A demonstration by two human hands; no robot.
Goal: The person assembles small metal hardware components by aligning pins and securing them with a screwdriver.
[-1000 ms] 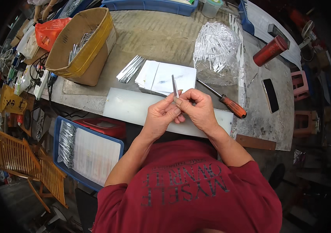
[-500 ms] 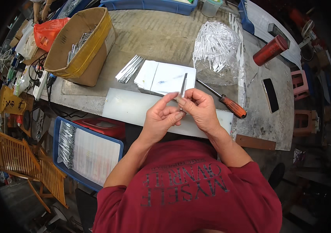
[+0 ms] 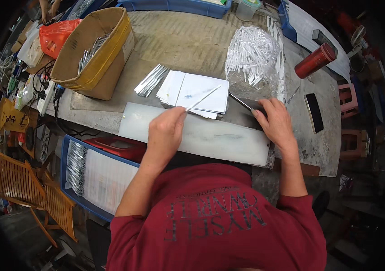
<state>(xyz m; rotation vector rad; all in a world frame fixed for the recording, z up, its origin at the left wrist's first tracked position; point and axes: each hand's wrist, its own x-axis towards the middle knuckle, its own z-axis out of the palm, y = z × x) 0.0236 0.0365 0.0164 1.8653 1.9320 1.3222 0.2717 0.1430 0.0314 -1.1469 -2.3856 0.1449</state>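
Note:
Between the fingers of my left hand [image 3: 166, 128] is a thin silver strip [image 3: 204, 97], slanting up and right over a stack of white cards [image 3: 172, 89]. My right hand [image 3: 275, 122] is closed around the handle of a screwdriver [image 3: 242, 102]; the handle is hidden by the hand, while the shaft lies on the table, pointing up and left. A long whitish board [image 3: 201, 135] lies along the table's near edge, below both hands. Left of the cards rests a small bundle of silver strips [image 3: 151, 81].
A clear plastic bag [image 3: 253, 56] of white slender pieces lies beyond my right hand. At left stands a cardboard box [image 3: 111, 56] holding metal strips. Right of it all are a red canister [image 3: 315, 61] and a phone [image 3: 313, 113]. A blue tray [image 3: 66, 180] sits below the table's left edge.
My hands have come apart. The left has moved slightly left and down with the strip, and the right has moved right onto the screwdriver's handle.

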